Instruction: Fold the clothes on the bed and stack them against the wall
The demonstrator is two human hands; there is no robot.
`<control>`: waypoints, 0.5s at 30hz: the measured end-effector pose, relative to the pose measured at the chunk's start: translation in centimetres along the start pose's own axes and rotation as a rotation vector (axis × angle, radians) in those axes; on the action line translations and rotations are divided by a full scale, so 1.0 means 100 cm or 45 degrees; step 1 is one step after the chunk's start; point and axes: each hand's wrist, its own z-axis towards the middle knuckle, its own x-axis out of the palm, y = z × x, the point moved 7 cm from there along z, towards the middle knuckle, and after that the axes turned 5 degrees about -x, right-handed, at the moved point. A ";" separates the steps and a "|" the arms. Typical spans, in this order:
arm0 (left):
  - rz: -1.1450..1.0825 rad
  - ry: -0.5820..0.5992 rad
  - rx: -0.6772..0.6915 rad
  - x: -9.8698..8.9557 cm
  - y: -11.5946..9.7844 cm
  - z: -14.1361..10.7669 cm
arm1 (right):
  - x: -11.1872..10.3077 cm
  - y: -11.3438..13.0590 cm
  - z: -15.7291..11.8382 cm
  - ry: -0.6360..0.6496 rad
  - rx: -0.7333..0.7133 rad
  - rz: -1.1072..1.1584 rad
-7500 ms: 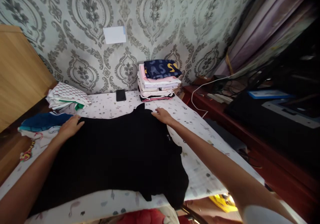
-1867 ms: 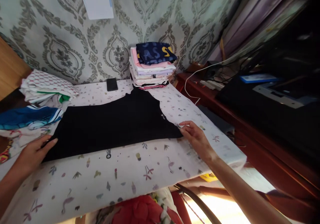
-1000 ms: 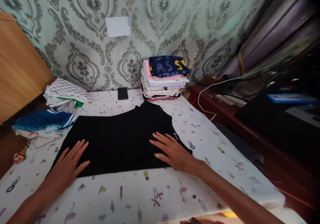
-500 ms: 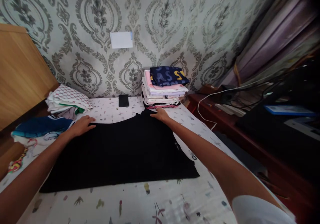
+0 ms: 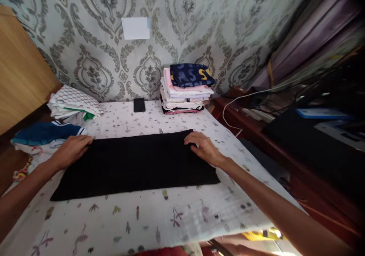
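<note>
A black shirt (image 5: 137, 164) lies folded into a long flat band across the patterned bed sheet (image 5: 128, 225). At its far left corner my left hand (image 5: 73, 149) is closed, fingertips pinching the cloth edge. My right hand (image 5: 203, 147) has its fingers curled round the cloth near the far right corner. Between the hands the far edge runs nearly straight, and the near edge rests on the sheet. The shirt's inner layers are hidden.
A stack of folded clothes (image 5: 186, 92) stands by the wall, with a black phone (image 5: 139, 105) left of it. Piled clothes (image 5: 74, 102) and a blue garment (image 5: 48, 133) lie at the left. A white cable (image 5: 224, 113) crosses the dark red furniture (image 5: 248, 123) on the right.
The far part of the black shirt has been folded toward me, making the band narrower. My right hand has moved nearer and to the right; my left hand has shifted left.
</note>
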 end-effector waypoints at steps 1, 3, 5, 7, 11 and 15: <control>0.007 -0.014 -0.014 0.002 0.000 -0.006 | 0.006 0.007 -0.013 0.073 -0.035 -0.057; 0.034 -0.040 -0.051 0.005 0.001 -0.013 | 0.014 0.014 -0.029 0.145 -0.049 -0.155; 0.072 -0.048 -0.075 0.007 0.000 -0.015 | 0.017 0.015 -0.035 0.143 -0.031 -0.218; 0.091 -0.049 -0.078 0.007 0.000 -0.015 | 0.017 0.014 -0.034 0.142 -0.020 -0.254; 0.109 -0.054 -0.082 0.006 0.004 -0.017 | 0.015 0.014 -0.033 0.210 -0.008 -0.280; 0.121 -0.014 -0.112 0.007 0.010 -0.023 | 0.012 0.019 -0.034 0.327 0.014 -0.265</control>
